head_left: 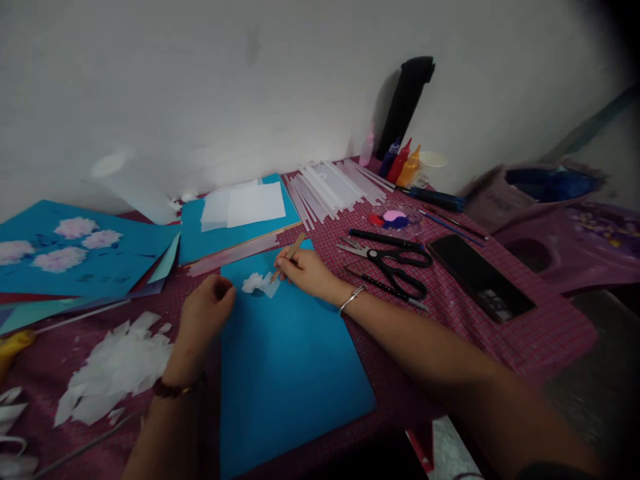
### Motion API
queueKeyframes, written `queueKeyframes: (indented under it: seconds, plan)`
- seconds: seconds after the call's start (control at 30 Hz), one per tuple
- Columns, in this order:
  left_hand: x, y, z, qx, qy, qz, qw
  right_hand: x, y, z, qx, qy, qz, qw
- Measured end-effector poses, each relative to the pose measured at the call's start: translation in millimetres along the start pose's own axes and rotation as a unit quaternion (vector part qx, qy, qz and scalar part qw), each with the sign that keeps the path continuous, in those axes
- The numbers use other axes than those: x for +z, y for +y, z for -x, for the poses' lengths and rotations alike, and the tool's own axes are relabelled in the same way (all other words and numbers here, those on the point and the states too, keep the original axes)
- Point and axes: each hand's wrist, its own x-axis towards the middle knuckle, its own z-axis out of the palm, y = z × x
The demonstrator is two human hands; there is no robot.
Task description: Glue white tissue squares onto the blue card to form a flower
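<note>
Directions are taken from the white petal cluster, which sits on the upper part of the blue sheet laid on the counter. My right hand, at 3 o'clock, is closed in a pinch on a wooden stick, slanted with its lower tip at a small white paper square beside the cluster. Contact of the tip with the sheet appears likely but is too small to confirm. My left hand, at 8 o'clock, is loosely curled by the sheet's left edge; I cannot tell whether the fingers hold anything. Farther out at 8 o'clock lies a loose pile of white paper pieces. Black-handled scissors lie at 3 o'clock, with a dark phone beyond them. Paper strips are spread at 1 o'clock. A second blue sheet bearing pale flowers is at 9 o'clock.
</note>
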Motion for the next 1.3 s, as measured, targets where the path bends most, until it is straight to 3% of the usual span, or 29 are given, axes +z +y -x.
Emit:
queueKeyframes:
  seconds: [0.33, 0.83, 1.07, 1.3]
  plan:
    - [-0.2, 11, 8, 0.009, 0.003, -0.086, 0.996, 6, -2, 3, 0.069, -0.009, -0.08, 0.994]
    - [1.2, 6, 7, 0.028, 0.001, -0.087, 0.996, 11, 2, 2, 0.06, -0.039, -0.089, 0.993]
    - [0.4, 5, 6, 0.021, -0.005, -0.064, 0.998, 3, -2, 1, 0.1, 0.054, -0.164, 0.98]
    - [0.7, 4, 5, 0.01, -0.013, -0.049, 0.999, 6, -3, 1, 0.094, 0.006, -0.136, 0.986]
